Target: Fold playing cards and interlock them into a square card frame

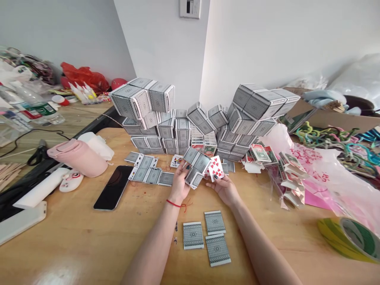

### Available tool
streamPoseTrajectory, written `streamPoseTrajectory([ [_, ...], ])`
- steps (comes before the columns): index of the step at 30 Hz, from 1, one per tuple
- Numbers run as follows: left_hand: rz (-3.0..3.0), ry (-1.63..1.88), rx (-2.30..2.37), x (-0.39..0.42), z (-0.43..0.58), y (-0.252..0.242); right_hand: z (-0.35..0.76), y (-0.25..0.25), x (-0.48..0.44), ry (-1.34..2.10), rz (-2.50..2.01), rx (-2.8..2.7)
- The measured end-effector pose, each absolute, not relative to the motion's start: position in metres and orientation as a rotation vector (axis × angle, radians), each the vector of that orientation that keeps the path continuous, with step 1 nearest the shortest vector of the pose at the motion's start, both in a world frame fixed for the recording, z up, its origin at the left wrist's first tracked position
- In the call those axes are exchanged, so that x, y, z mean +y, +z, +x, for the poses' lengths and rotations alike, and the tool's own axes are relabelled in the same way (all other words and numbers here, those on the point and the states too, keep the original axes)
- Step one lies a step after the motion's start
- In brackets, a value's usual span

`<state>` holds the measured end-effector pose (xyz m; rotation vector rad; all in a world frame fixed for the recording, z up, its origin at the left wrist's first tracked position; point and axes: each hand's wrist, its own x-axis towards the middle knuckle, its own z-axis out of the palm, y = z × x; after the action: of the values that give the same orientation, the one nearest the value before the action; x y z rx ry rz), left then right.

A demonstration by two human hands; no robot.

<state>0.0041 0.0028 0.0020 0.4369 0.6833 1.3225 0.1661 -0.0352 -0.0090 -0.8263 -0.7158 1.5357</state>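
My left hand [180, 183] grips a folded card piece [197, 164] made of several grey-patterned playing cards joined together. Close beside it, my right hand [223, 187] pinches a playing card [216, 168] with red hearts facing me, its left edge meeting the folded piece. Below my hands lie three grey-backed cards, among them a left card [193, 235] and a lower right card [218, 250], with pale edge strips. Left of my hands a group of joined cards [147, 168] rests on the table. A face card [176, 160] lies just behind my left hand.
Stacked card boxes form a left block [142, 103] and a right block [257, 107] at the back. A phone [113, 188] and pink bottle [80, 156] lie left. Card packets [259, 153], pink plastic [311, 166] and a tape roll [348, 238] are right.
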Motion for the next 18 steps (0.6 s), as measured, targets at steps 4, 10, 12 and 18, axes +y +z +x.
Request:
streamPoseTrajectory([
  [4,0.404,1.310,0.660,0.0026,0.0023,0.0027,0.1663,-0.0095,-0.0345,1.580,-0.824,-0.721],
  [10,0.321,1.344,0.667,0.0032,0.0015,0.0019,0.1685,-0.0075,-0.0341,1.575,-0.821,-0.679],
  [12,0.332,1.330,0.655,0.0024,0.0032,0.0027,0.1656,-0.0052,-0.0364,1.628,-0.802,-0.738],
  [18,0.308,1.306,0.640,0.0004,0.0051,0.0024,0.1614,-0.0025,-0.0402,1.675,-0.722,-0.733],
])
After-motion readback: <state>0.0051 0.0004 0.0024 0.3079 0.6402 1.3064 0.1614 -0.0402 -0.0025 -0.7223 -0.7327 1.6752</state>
